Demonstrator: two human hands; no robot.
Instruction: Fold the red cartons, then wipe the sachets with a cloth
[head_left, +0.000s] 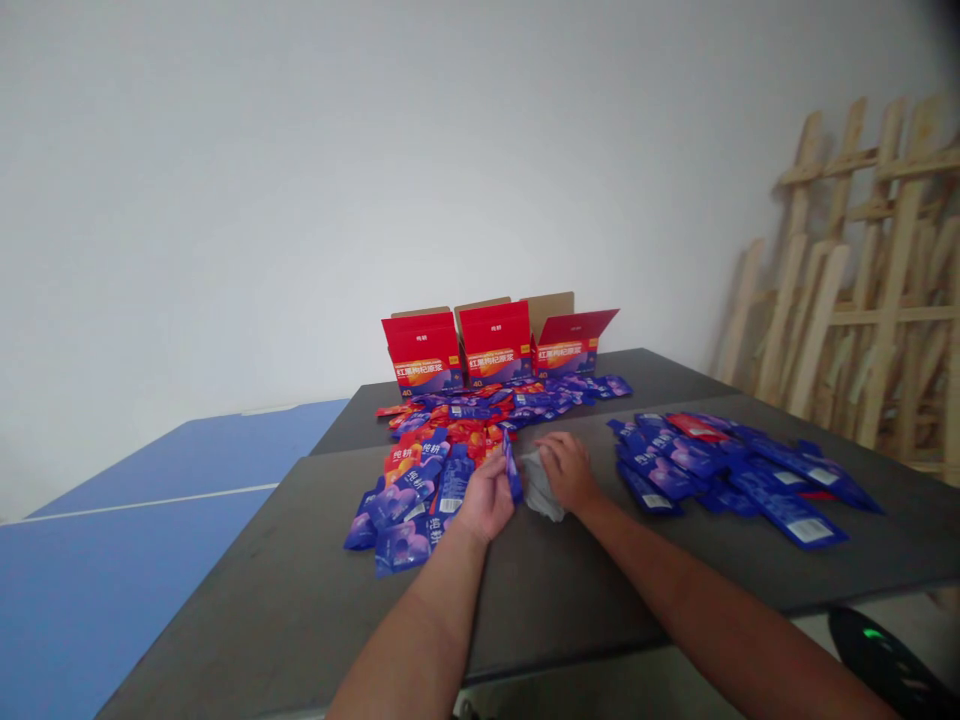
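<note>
My left hand (491,498) is closed on a purple pouch (512,468), which stands edge-on between thumb and fingers. Just to its right, my right hand (568,468) grips a crumpled grey cloth (541,490), its fingers bent over the top of it. The cloth lies between the two hands, close to the pouch. Left of my left hand lies a loose pile of purple pouches (409,495) with an orange-red pouch (403,457) among them. To the right of my right hand is a heap of purple pouches (667,460) with a few red ones.
Three red boxes (495,345) with raised flaps stand at the back of the dark table (300,560). Mixed red and purple pouches (525,400) spread before them. A blue table (150,540) adjoins on the left. Wooden frames (892,270) lean at the right wall.
</note>
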